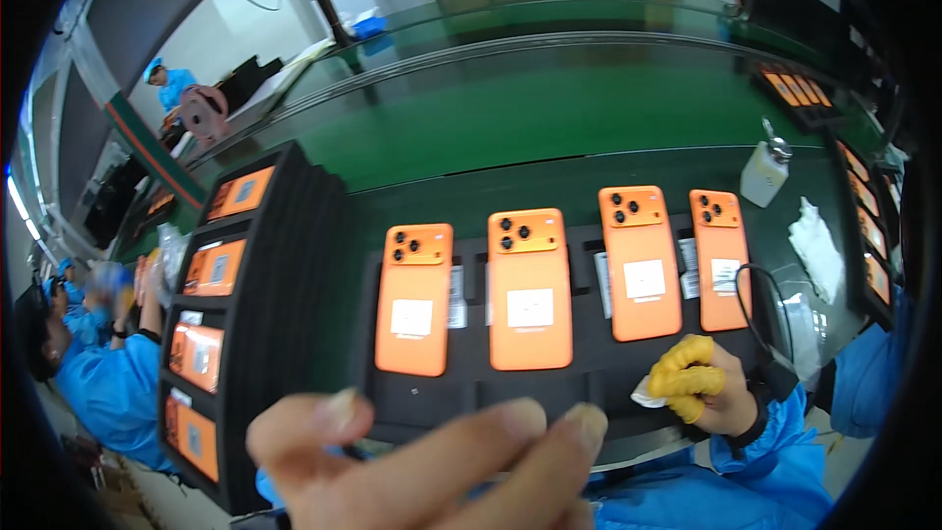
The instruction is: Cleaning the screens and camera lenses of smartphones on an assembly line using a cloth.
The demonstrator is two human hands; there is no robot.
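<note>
Several orange phones lie face down in a row on a black foam tray (461, 388), each with a white label on its back: the leftmost phone (413, 275), a second phone (530, 265), a third phone (643, 243) and a rightmost phone (719, 240). Close to the camera, my left hand (422, 461) hovers bare over the tray's front edge, fingers apart, with nothing seen in it. My right hand (702, 388) wears yellow finger cots and a dark wrist strap. Its fingers pinch a small white wipe (645, 395) below the third phone.
At left rises a stack of black trays (285, 334) with orange phones in its slots. A pump bottle (765, 172) and a crumpled white cloth (816, 250) are at right, near a black cable (751, 285). Behind runs a green conveyor (510, 98). Co-workers in blue sit at left.
</note>
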